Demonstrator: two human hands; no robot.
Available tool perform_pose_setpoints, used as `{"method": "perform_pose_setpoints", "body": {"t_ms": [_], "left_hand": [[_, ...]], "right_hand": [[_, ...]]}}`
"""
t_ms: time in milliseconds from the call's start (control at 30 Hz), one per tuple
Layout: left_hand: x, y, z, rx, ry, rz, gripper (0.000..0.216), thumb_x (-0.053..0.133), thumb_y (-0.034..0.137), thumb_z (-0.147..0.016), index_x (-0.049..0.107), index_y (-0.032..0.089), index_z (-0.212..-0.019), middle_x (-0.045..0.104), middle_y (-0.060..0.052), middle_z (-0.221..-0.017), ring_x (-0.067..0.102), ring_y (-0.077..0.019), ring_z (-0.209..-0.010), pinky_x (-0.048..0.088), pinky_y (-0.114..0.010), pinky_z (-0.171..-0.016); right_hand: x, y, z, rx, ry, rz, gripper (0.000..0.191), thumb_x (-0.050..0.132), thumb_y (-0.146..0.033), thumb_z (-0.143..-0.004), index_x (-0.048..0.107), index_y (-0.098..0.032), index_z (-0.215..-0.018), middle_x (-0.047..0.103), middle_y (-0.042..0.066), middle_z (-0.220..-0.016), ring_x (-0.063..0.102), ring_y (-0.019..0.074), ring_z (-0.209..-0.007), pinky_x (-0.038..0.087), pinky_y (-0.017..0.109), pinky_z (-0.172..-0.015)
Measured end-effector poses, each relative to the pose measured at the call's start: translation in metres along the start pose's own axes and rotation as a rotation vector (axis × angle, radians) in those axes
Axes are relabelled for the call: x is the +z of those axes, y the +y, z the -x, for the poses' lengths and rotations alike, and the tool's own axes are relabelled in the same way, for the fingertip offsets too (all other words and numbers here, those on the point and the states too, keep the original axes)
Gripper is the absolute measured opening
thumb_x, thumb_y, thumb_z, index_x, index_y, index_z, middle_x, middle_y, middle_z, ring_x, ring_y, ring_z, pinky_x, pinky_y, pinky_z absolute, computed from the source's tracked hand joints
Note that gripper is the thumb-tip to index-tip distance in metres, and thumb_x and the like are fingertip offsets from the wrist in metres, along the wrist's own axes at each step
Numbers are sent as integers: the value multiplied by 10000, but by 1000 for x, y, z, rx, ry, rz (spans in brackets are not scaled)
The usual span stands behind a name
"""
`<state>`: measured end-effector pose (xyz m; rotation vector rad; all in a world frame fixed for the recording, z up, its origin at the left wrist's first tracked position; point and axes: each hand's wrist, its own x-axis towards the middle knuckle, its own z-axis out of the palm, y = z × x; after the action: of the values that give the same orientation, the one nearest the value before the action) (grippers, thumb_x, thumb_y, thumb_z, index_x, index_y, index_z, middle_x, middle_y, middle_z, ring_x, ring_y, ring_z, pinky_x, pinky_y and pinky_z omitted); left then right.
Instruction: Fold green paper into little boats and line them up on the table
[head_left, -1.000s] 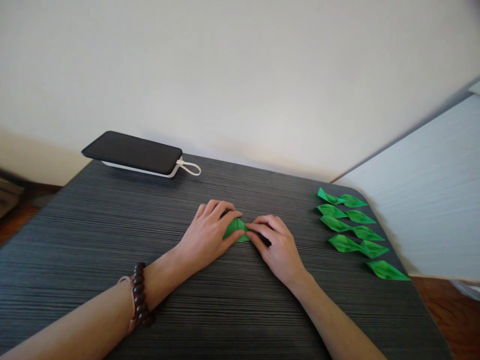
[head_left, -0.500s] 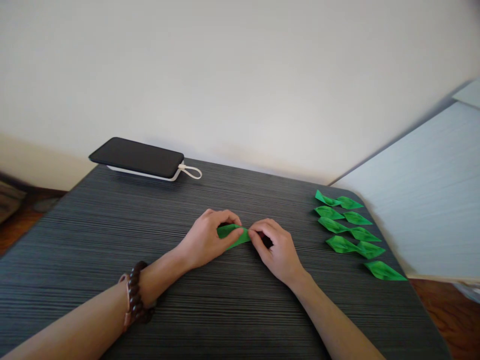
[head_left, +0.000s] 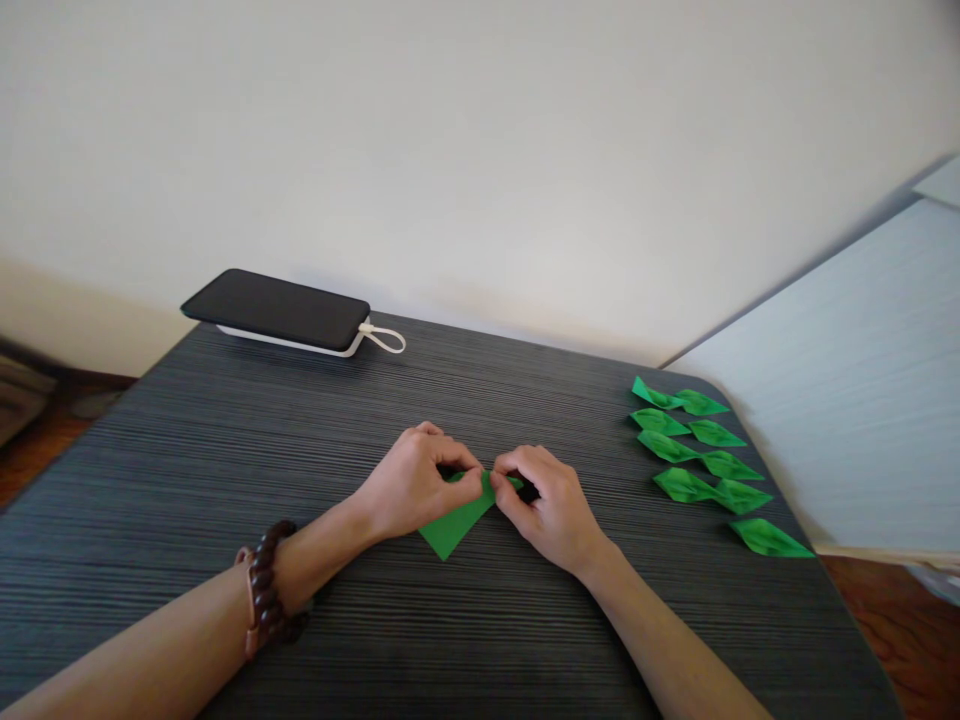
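A piece of green paper (head_left: 451,525) lies between my hands above the middle of the dark table, one flat corner pointing toward me. My left hand (head_left: 424,482) pinches its upper edge between thumb and fingers. Close beside it, my right hand (head_left: 547,505) also has thumb and fingertips closed on the paper, near its right corner. Part of the sheet is covered by my fingers, so I cannot make out all of its folds. Several folded green paper leaves (head_left: 679,484) rest in rows at the right of the table.
A black phone (head_left: 281,308) lies on a white block with a short white cable loop (head_left: 386,340) at the back left of the dark striped table (head_left: 225,450). A wall rises behind, and a pale panel (head_left: 847,390) borders the right side.
The paper has turned from a narrow strip to show a wide corner hanging toward me. Both hands keep their pinch on it and have shifted only slightly.
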<state>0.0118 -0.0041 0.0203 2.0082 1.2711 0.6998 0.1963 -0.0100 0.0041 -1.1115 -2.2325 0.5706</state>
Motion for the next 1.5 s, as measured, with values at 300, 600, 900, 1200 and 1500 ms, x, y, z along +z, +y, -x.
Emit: {"method": "perform_pose_setpoints", "body": {"t_ms": [300, 600, 900, 1200, 1500], "left_hand": [[0, -7, 0, 94, -10, -190, 172, 543, 196, -745, 688, 184, -653, 652, 5, -608, 557, -129, -576, 429, -308, -722], [-7, -9, 1, 176, -88, -135, 162, 547, 137, -741, 690, 162, -669, 649, 2, -624, 564, -121, -599, 415, -285, -716], [-10, -14, 1, 151, -107, -56, 184, 530, 147, -777, 700, 179, -714, 654, 28, -607, 568, -105, -599, 417, -250, -724], [-14, -16, 1, 143, -176, -16, 194, 527, 137, -767, 711, 189, -736, 679, 38, -642, 546, -92, -581, 408, -256, -765], [-14, -14, 1, -21, -186, 39, 239, 485, 232, -819, 718, 190, -855, 715, 18, -717, 608, -140, -696, 434, -252, -699]], "right_hand": [[-9, 4, -1, -5, -56, -102, 95, 508, -161, -819, 561, -191, -747, 607, -10, -704, 537, 120, -660, 405, 247, -669], [-14, 5, -2, 68, -152, -199, 81, 529, -133, -800, 581, -179, -758, 617, -14, -708, 540, 110, -655, 399, 231, -659], [-20, 11, -1, 111, -227, -196, 162, 494, -133, -828, 633, -201, -875, 702, -32, -672, 594, 129, -663, 429, 249, -689], [-22, 17, 1, 100, -233, -248, 187, 478, -143, -835, 649, -196, -887, 708, -16, -711, 639, 111, -651, 460, 224, -675], [-21, 12, 3, 96, -140, -221, 143, 517, -215, -835, 636, -178, -904, 634, -3, -709, 526, 99, -584, 395, 220, -570]]}}
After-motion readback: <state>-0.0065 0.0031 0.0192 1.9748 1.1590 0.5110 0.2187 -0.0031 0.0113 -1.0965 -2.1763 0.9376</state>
